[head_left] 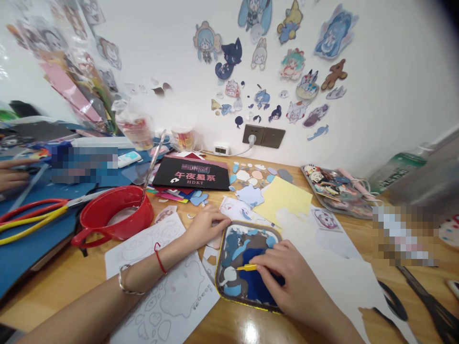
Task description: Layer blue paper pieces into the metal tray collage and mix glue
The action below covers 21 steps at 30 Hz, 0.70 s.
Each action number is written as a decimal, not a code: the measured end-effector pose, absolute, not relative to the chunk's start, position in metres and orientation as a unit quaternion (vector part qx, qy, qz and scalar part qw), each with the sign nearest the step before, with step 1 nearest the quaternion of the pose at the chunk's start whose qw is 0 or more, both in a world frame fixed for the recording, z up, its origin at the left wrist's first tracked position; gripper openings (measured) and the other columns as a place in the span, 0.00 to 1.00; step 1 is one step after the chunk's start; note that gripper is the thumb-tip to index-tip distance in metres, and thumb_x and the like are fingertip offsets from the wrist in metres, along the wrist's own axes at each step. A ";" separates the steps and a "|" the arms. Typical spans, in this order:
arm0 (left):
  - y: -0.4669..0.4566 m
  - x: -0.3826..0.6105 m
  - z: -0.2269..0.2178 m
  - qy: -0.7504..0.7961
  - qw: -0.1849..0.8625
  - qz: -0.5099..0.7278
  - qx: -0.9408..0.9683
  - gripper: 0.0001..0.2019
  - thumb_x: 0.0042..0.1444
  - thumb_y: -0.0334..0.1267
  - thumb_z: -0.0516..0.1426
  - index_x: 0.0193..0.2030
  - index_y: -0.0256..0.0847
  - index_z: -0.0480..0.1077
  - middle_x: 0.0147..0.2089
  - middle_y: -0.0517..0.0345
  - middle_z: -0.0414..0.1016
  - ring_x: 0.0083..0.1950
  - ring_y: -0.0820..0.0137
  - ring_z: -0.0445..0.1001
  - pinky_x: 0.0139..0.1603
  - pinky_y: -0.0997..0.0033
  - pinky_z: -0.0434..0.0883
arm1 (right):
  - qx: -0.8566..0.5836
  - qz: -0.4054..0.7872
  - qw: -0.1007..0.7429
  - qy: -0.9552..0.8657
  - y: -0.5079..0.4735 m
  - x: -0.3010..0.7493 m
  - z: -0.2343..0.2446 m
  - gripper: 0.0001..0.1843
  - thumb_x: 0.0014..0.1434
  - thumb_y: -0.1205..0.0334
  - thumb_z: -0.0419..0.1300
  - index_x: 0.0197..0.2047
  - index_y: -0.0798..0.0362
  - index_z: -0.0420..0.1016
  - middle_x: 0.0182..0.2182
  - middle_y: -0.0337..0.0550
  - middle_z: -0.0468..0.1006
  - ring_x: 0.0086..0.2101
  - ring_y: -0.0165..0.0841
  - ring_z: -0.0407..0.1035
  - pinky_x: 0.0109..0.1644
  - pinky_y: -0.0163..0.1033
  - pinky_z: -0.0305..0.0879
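Note:
A shallow rounded tray (219, 260) with a dark rim lies before me, holding blue, white and dark cut-out paper shapes. At its upper left corner, my left hand (209, 225) has its fingers together, gripping the rim. Over the tray's right side, my right hand (287, 274) is closed around a thin yellow tool (249, 267), its exact kind unclear. The tool's tip points at a round white paper piece (230, 274) in the tray. Under my left forearm lies a sheet of outline drawings (179, 286).
To the left stand a red cup (118, 215) with a stick in it and red-and-yellow-handled scissors (46, 215). Behind are a black packet (191, 173), yellow paper (287, 198) and loose cut-outs. Dark scissors (394, 301) lie right; another person's hand (14, 174) shows far left.

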<state>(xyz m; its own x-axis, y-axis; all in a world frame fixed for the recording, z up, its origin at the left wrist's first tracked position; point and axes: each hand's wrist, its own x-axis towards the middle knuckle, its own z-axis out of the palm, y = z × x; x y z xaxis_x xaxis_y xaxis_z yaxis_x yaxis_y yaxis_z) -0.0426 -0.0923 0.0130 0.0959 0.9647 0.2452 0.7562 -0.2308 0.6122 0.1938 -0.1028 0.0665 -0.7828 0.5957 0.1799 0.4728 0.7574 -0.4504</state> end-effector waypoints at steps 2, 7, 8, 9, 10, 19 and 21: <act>-0.092 -0.043 0.013 0.597 0.172 0.309 0.720 0.12 0.57 0.41 0.52 0.33 0.42 0.76 0.30 0.57 0.74 0.36 0.68 0.67 0.41 0.70 0.61 | -0.291 0.193 0.182 -0.919 -0.102 0.194 0.068 0.11 0.59 0.67 0.49 0.36 0.50 0.73 0.25 0.38 0.74 0.28 0.31 0.63 0.37 0.40 0.54; -0.092 -0.042 0.013 0.599 0.180 0.312 0.715 0.13 0.57 0.42 0.52 0.32 0.42 0.76 0.30 0.57 0.74 0.36 0.68 0.66 0.41 0.70 0.62 | -0.307 0.181 0.208 -0.911 -0.095 0.203 0.070 0.11 0.59 0.66 0.50 0.37 0.49 0.74 0.24 0.38 0.73 0.25 0.29 0.63 0.36 0.39 0.55; -0.092 -0.042 0.014 0.598 0.180 0.314 0.715 0.13 0.57 0.42 0.52 0.31 0.42 0.76 0.30 0.57 0.74 0.36 0.68 0.66 0.41 0.70 0.62 | -0.312 0.183 0.203 -0.910 -0.094 0.204 0.069 0.12 0.59 0.66 0.50 0.37 0.49 0.74 0.24 0.38 0.74 0.25 0.30 0.63 0.36 0.39 0.55; -0.092 -0.042 0.014 0.598 0.179 0.316 0.715 0.13 0.57 0.42 0.52 0.31 0.42 0.76 0.30 0.57 0.74 0.36 0.68 0.67 0.41 0.70 0.62 | -0.315 0.187 0.197 -0.909 -0.093 0.204 0.067 0.12 0.59 0.66 0.50 0.37 0.49 0.74 0.24 0.38 0.74 0.26 0.30 0.64 0.36 0.40 0.55; -0.092 -0.042 0.014 0.597 0.178 0.318 0.715 0.12 0.57 0.41 0.52 0.31 0.42 0.76 0.30 0.58 0.74 0.36 0.68 0.67 0.40 0.70 0.62 | -0.318 0.191 0.192 -0.909 -0.093 0.204 0.066 0.12 0.59 0.66 0.50 0.37 0.49 0.74 0.25 0.38 0.75 0.27 0.30 0.64 0.37 0.40 0.55; -0.092 -0.042 0.012 0.591 0.162 0.318 0.724 0.12 0.57 0.40 0.52 0.31 0.42 0.76 0.29 0.58 0.73 0.36 0.69 0.67 0.40 0.71 0.61 | -0.325 0.237 0.182 -0.897 -0.100 0.198 0.064 0.12 0.59 0.66 0.50 0.37 0.47 0.74 0.27 0.36 0.75 0.28 0.31 0.64 0.37 0.41 0.54; -0.092 -0.042 0.012 0.591 0.163 0.319 0.723 0.12 0.57 0.41 0.52 0.31 0.42 0.76 0.29 0.58 0.73 0.36 0.69 0.67 0.40 0.71 0.61 | -0.322 0.253 0.180 -0.894 -0.101 0.197 0.066 0.11 0.59 0.66 0.50 0.36 0.47 0.74 0.26 0.36 0.75 0.28 0.30 0.63 0.37 0.40 0.54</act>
